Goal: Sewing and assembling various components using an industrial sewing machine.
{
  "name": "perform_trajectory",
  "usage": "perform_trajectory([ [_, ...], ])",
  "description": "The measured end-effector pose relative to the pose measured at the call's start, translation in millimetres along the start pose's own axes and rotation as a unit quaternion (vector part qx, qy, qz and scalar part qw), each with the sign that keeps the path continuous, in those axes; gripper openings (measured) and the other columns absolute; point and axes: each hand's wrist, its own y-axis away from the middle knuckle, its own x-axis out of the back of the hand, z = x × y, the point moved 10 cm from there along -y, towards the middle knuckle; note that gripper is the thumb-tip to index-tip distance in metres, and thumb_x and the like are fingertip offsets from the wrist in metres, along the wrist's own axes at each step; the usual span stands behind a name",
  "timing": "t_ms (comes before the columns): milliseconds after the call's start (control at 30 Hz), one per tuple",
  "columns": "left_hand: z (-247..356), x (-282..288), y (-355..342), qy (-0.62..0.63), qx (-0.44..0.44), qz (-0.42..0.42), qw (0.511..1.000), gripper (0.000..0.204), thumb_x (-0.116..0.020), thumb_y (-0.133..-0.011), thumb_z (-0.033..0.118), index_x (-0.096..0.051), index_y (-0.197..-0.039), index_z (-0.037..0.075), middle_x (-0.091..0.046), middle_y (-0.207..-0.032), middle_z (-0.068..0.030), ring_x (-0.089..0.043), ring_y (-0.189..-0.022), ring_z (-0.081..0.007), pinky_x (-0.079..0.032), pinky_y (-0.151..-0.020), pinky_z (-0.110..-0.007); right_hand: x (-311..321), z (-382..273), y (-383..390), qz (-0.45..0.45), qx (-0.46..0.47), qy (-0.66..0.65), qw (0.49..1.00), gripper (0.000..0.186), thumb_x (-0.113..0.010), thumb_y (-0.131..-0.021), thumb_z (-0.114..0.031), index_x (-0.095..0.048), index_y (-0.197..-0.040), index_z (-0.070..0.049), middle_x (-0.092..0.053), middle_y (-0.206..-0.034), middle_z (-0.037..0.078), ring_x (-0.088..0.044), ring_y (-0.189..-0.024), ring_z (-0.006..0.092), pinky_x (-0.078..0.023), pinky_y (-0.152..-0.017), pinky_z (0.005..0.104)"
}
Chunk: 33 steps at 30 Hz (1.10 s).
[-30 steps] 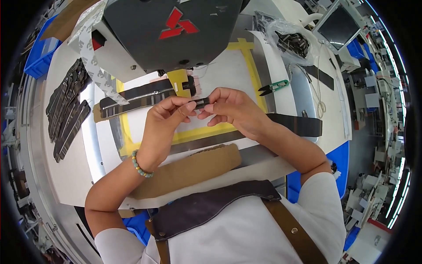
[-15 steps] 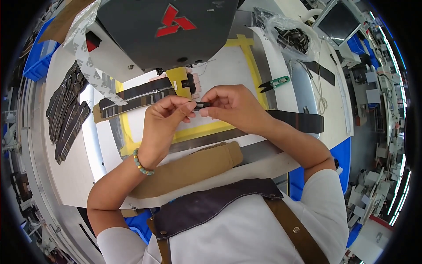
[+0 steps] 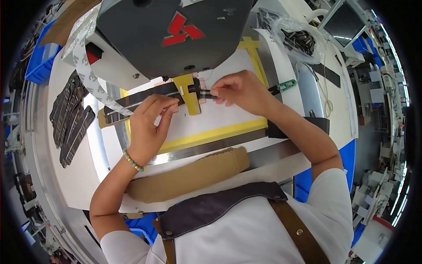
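Observation:
My right hand (image 3: pixel 244 92) pinches a small dark strip (image 3: pixel 205 94) beside a yellow plate fixture (image 3: pixel 191 104) with a black part, under the machine head. My left hand (image 3: pixel 147 127) has thumb and fingertips close together just left of the plate; whether anything is between them I cannot make out. It is beside the dark zippered band (image 3: pixel 122 113), which lies on tan material. The white work plate (image 3: pixel 206 121) is edged with yellow tape. Green-handled snips (image 3: pixel 285 86) lie just beyond my right fingers, partly hidden. A folded tan piece (image 3: pixel 187 178) lies nearer my body.
A grey machine head (image 3: pixel 169 53) overhangs the work, with printed tape (image 3: pixel 85 79) hanging at left. Dark strips (image 3: pixel 70 123) are piled left. At back right are a bag of dark parts (image 3: pixel 296 42) and a screen (image 3: pixel 343 24). Blue bins (image 3: pixel 41 61) stand left and below the table.
My hands have moved apart: the right carried the small dark piece up to the yellow plate's right side, while the left moved left and away from it.

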Motion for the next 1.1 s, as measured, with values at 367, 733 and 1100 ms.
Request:
perform_trajectory([
  [367, 15.6, -36.9, -4.6, -0.266, -0.197, -0.102, 0.938, 0.066, -0.08, -0.092, 0.034, -0.063, -0.149, 0.006, -0.057, -0.159, -0.0092, -0.048, -0.148, -0.0371, -0.045, -0.119, -0.049, -13.5, -6.7, -51.7, 0.051, 0.104, 0.093, 0.989, 0.018, -0.076, -0.091, -0.012, -0.082, -0.104, -0.001, -0.082, -0.091, 0.015, -0.078, -0.073, 0.0232, -0.061, -0.069, 0.0347],
  [733, 16.9, -39.5, -1.6, -0.327, -0.183, -0.095, 0.922, 0.07, -0.076, -0.096, 0.039, -0.057, -0.155, 0.006, -0.051, -0.165, -0.0077, -0.045, -0.152, -0.0379, -0.04, -0.123, -0.05, -47.2, -41.2, 33.3, 0.051, 0.367, 0.449, 0.813, 0.034, -0.074, -0.095, -0.01, -0.072, -0.127, 0.001, -0.067, -0.143, 0.01, -0.064, -0.132, 0.0309, -0.055, -0.106, 0.045],
  [1100, 10.0, -44.9, -2.8, -0.336, -0.149, -0.129, 0.921, 0.077, -0.075, -0.094, 0.041, -0.053, -0.16, 0.01, -0.045, -0.17, -0.0079, -0.042, -0.153, -0.0383, -0.039, -0.123, -0.051, -46.2, -29.8, 30.6, 0.079, 0.359, 0.432, 0.823, 0.048, -0.074, -0.092, -0.009, -0.068, -0.138, 0.001, -0.063, -0.149, 0.013, -0.06, -0.136, 0.0314, -0.05, -0.112, 0.0463],
])
